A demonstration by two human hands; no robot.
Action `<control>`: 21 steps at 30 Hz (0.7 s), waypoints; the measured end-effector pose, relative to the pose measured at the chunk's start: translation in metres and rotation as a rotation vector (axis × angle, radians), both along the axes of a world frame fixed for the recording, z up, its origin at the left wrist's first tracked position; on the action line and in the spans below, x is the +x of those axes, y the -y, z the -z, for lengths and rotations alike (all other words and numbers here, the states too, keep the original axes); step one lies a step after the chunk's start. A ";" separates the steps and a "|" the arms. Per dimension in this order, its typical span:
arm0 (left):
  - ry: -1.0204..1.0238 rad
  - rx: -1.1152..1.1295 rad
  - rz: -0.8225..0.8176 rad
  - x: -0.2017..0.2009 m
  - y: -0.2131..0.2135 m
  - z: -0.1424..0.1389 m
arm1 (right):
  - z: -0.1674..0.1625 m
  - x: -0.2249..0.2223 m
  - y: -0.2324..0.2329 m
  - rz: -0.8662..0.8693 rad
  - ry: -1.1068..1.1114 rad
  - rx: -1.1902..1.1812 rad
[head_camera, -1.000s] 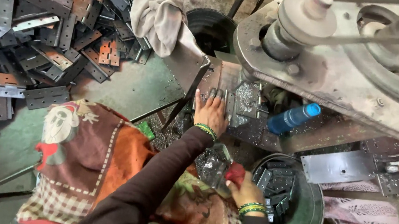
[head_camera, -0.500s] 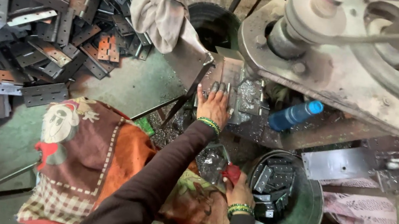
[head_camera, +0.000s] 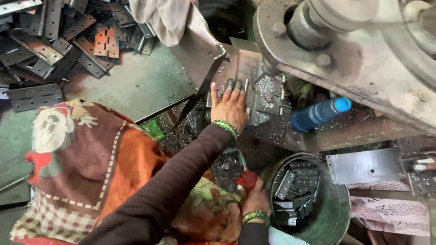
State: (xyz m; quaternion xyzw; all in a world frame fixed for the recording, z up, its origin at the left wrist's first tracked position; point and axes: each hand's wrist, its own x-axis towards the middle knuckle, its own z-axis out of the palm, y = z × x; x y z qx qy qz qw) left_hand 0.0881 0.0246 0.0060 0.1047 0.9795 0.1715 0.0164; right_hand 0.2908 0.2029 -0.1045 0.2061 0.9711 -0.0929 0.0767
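Two hands worked: my left hand [head_camera: 230, 104] lay flat, fingers spread, on a metal plate [head_camera: 246, 86] under the press; my right hand [head_camera: 257, 194] clenched hinge pieces [head_camera: 231, 170] near the part-filled bucket [head_camera: 323, 225].

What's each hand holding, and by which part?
Left hand lies flat on a metal plate under the press, pressing its near end, no closed grip. Right hand is down among small metal pieces in the lap; its grip can't be told.
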 end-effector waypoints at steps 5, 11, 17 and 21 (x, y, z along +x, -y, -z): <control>-0.152 0.071 0.017 0.012 0.011 0.009 | 0.007 -0.005 -0.018 -0.070 -0.005 -0.132; -0.211 0.042 -0.007 -0.007 0.001 0.024 | -0.074 -0.020 -0.011 -0.051 0.080 0.052; -0.220 0.006 -0.041 -0.020 -0.008 0.030 | -0.026 -0.007 0.008 -0.015 -0.011 -0.002; -0.193 -0.057 -0.007 -0.019 -0.003 0.034 | 0.005 -0.010 0.000 -0.074 -0.122 -0.035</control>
